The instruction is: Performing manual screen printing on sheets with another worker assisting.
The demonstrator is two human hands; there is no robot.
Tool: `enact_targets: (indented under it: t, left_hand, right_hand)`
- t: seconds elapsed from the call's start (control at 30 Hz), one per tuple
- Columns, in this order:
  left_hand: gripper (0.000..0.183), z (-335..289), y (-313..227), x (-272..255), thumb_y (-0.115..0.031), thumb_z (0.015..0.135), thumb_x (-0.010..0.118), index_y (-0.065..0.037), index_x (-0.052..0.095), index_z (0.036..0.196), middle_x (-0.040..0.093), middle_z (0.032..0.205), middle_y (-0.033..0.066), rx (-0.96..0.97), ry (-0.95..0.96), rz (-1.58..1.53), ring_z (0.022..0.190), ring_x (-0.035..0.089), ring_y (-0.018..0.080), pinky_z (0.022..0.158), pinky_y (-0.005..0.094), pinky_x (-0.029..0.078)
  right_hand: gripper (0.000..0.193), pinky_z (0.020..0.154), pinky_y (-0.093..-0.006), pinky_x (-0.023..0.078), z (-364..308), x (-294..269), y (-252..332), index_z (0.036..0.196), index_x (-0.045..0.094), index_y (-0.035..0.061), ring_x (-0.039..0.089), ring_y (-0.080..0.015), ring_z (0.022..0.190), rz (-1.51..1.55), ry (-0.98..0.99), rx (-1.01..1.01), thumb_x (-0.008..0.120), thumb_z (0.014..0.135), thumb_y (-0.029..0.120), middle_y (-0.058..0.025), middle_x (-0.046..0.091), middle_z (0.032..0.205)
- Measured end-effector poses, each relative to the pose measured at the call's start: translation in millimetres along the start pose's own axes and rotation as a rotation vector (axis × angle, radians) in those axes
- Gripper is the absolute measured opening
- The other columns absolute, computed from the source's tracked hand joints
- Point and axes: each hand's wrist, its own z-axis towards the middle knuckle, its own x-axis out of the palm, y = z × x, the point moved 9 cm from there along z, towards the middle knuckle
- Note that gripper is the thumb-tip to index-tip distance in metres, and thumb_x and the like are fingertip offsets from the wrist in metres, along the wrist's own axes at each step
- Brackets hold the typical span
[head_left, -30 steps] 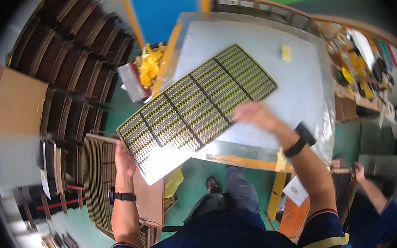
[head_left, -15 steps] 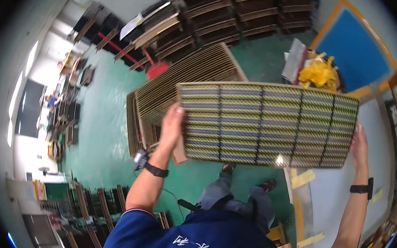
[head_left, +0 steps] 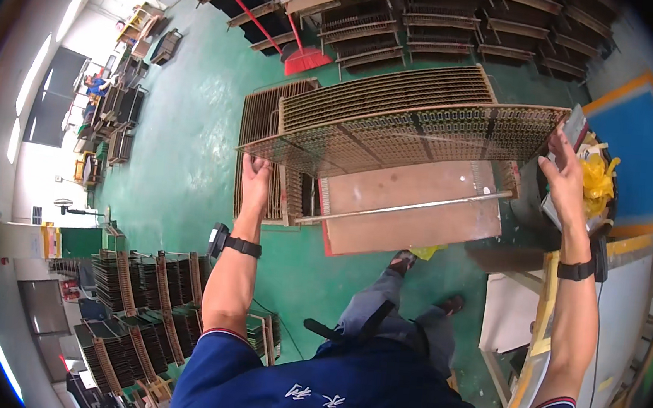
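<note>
A thin rectangular circuit board panel [head_left: 425,139] with rows of small repeated patterns is held out ahead of me, tilted so that I see it at a shallow angle. My left hand [head_left: 254,186] pinches its left corner, and my right hand [head_left: 565,170] holds its right end, thumb apart from the fingers. Right beyond the panel's far edge stands a slotted rack [head_left: 390,93] with many close ribs, partly hidden by it. Below the panel, a flat brown board [head_left: 411,211] with a red edge and a metal rod [head_left: 404,207] show at the rack's near side.
Another ribbed rack [head_left: 260,117] stands at the left. A red broom [head_left: 306,60] lies beyond, near rows of loaded racks [head_left: 443,28]. On the right are a bin with a yellow bag [head_left: 598,185] and a taped pale worktable [head_left: 603,329]. More racks [head_left: 131,303] stand lower left.
I have turned from the worktable toward the slotted rack, carrying the panel. The panel has tipped from nearly face-on to a shallow angle, and both hands still hold its ends.
</note>
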Motion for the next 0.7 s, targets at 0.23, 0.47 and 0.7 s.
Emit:
enact_targets:
  t: [0.23,0.47,0.7]
  left_hand:
    - [0.076,27,58,-8,0.001,0.091,0.046,0.000,-0.001,0.151,0.040,0.142,0.0220,-0.035,-0.038,-0.027,0.129,0.044,0.0275,0.105,0.0331,0.035]
    - [0.074,21,69,-31,0.003,0.091,0.045,0.000,0.002,0.151,0.037,0.143,0.0224,0.027,-0.080,0.108,0.128,0.044,0.0285,0.104,0.0357,0.038]
    - [0.073,19,64,-15,0.006,0.090,0.043,0.000,0.002,0.151,0.032,0.146,0.0239,0.038,-0.037,0.067,0.135,0.037,0.0308,0.110,0.0371,0.032]
  right_hand:
    - [0.072,0.111,-0.0352,0.031,9,34,-34,0.145,0.034,0.0005,0.039,-0.0282,0.137,0.050,0.086,0.082,0.054,0.077,-0.006,-0.0193,0.042,0.145]
    - [0.082,0.114,-0.0340,0.026,58,61,-45,0.149,0.026,0.0021,0.030,-0.0226,0.142,0.057,0.239,0.030,0.042,0.070,-0.015,-0.0158,0.035,0.151]
    - [0.085,0.116,-0.0339,0.023,65,64,-69,0.148,0.023,-0.0021,0.027,-0.0220,0.143,0.141,0.245,0.102,0.040,0.067,-0.018,-0.0148,0.032,0.153]
